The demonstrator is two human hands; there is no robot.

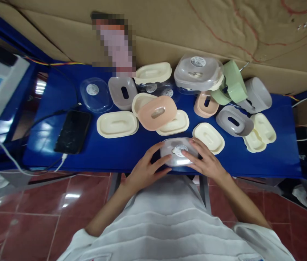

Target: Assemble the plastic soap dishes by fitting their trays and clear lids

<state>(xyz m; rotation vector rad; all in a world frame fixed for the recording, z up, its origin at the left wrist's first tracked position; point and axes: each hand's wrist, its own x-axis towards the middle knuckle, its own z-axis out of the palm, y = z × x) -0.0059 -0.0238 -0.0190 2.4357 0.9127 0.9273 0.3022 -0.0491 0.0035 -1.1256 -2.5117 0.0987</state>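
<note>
A small grey oval box under a clear cover (167,146) with a round white label lies at the front edge of the blue table, between my hands. My left hand (151,164) grips its left end, fingers spread along the side and top. From the right, my right hand (207,158) holds the other end, with fingertips on the cover near the label. Just behind lie a cream oval piece (209,137), a peach oval lid with a slot (145,116) and another cream piece (179,121) partly under the peach one.
A black phone (73,132) with a white cable lies at the left. Along the back are a clear cover (99,98), a covered grey box (180,74), a green holder (236,83) and a grey cup-like piece (261,94). Cardboard (164,21) stands behind the table (110,152).
</note>
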